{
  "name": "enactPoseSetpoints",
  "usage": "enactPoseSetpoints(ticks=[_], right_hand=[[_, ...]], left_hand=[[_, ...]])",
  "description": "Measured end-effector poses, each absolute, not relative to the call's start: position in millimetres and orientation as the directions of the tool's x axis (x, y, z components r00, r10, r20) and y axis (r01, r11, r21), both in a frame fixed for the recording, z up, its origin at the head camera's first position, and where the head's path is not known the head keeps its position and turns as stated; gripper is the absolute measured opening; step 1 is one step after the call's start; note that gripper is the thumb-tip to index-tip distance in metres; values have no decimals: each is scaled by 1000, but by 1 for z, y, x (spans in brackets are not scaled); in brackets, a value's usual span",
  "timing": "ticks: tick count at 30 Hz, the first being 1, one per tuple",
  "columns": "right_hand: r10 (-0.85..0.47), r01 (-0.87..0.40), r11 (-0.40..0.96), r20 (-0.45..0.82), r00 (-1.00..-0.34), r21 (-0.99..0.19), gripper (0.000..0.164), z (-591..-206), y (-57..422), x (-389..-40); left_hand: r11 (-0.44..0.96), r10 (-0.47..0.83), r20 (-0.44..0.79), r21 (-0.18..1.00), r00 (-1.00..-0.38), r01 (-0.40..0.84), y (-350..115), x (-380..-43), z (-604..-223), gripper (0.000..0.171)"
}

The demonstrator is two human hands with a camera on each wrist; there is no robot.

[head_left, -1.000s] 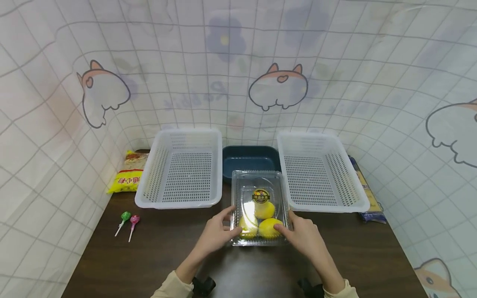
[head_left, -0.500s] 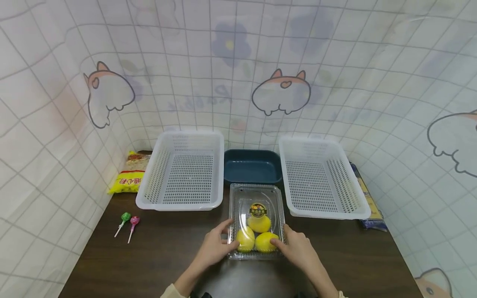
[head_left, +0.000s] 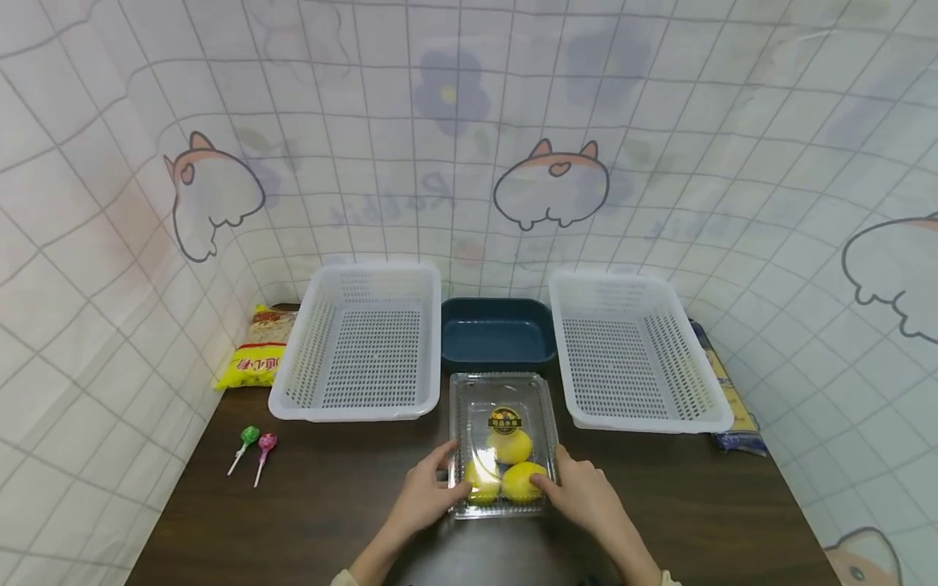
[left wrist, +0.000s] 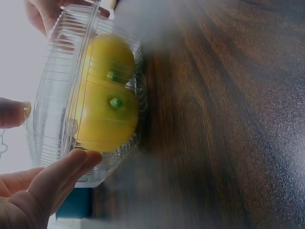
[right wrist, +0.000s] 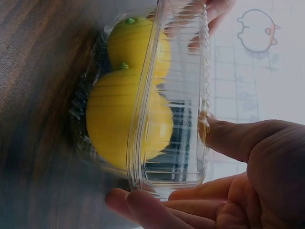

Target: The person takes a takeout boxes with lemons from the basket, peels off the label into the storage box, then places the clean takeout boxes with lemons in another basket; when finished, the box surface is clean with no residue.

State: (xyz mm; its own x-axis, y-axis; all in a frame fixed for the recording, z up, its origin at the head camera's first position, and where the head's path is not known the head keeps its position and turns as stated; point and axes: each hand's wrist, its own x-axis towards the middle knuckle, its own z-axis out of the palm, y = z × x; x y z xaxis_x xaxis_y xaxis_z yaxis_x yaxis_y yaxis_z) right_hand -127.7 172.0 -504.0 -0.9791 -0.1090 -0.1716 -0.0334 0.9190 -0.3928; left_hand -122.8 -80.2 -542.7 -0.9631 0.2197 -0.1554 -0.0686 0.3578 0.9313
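Lemon clamshell (head_left: 504,419), between bench (head_left: 308,505) side edges, likely light, flexible: left hand (head_left: 428,490) and right hand (head_left: 586,492) fingers gripped its sides, probably surest.

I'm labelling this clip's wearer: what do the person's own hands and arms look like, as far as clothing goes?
The left hand and right hand are bare, without gloves. At the head view's lower edge, slivers of a cream left sleeve and right sleeve show.
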Motion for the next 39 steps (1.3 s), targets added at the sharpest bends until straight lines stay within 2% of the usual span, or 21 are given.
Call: enactPoseSetpoints(ticks=[10,13,16,21,26,32,39], right_hand=[[-115,-38,943,-218,-969,-330,71,-493,176,-138],[-133,-66,937,-173,-976,-344,69,-481,176,-148],[-211,-158,913,-102,-972,-377,58,-470,172,-163],[-450,-409,828,-19,-893,-382,39,-462,160,-193],[-629,-567,738,-69,-774,-365,33,-466,145,-223],[-682,-627,716,-117,-722,-309,29,-467,129,-249],[-696,-613,708,-195,-691,-352,26,-471,120,-257]], left_hand=[[395,198,-164,916,-966,-74,-82,-121,-546,77],[382,190,-160,921,-969,-77,-81,-121,-546,76],[365,178,-163,927,-970,-89,-79,-121,-546,76],[323,175,-173,940,-969,-109,-78,-120,-546,81],[281,175,-190,950,-966,-136,-80,-120,-545,84],[260,167,-182,956,-969,-135,-79,-123,-543,85],[267,152,-203,951,-967,-157,-80,-123,-545,84]])
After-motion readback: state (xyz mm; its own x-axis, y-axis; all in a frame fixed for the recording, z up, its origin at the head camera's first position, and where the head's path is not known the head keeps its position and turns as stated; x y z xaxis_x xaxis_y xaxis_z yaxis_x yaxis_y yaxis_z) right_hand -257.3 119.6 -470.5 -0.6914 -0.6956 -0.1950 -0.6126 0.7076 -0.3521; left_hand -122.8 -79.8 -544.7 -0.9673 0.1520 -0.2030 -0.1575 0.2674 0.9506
